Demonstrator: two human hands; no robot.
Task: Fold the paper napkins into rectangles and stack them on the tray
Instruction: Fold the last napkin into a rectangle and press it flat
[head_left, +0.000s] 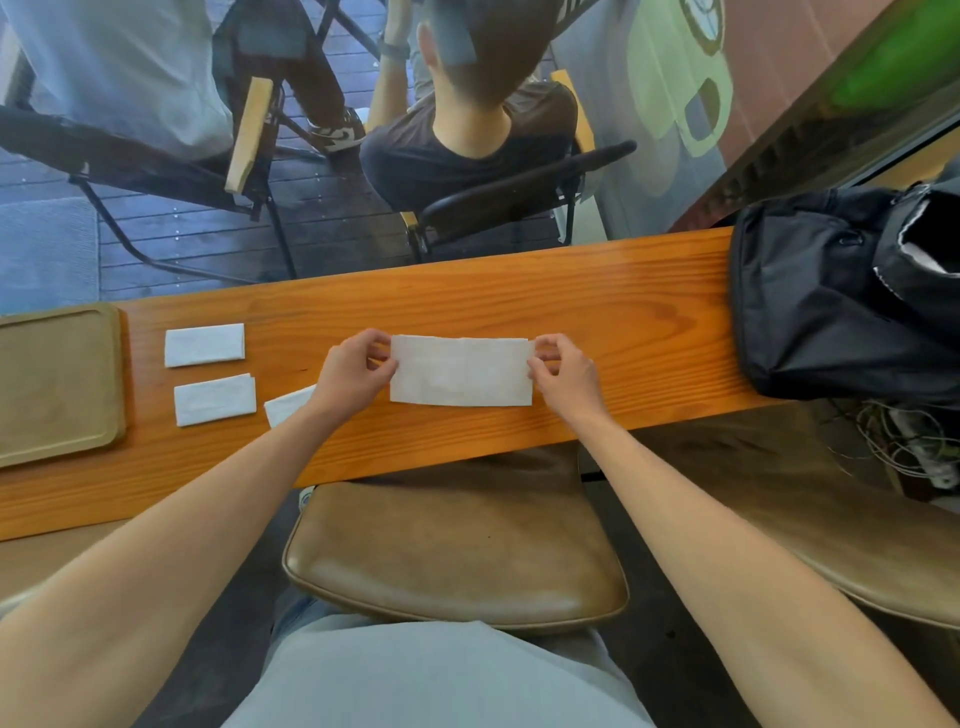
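A white paper napkin (461, 370), folded into a long rectangle, lies over the middle of the wooden counter (597, 312). My left hand (350, 371) pinches its left end and my right hand (563, 376) pinches its right end. Two small folded napkins lie to the left, one (204, 344) farther back and one (214, 399) nearer. A third white napkin (287, 404) peeks out from under my left wrist. The brown tray (57, 384) sits at the far left of the counter with nothing on it.
A black backpack (841, 301) takes up the counter's right end. A tan padded stool (457, 551) stands below the counter's near edge. Beyond the glass, a person sits on a black chair (519, 197). Cables (914, 441) lie at lower right.
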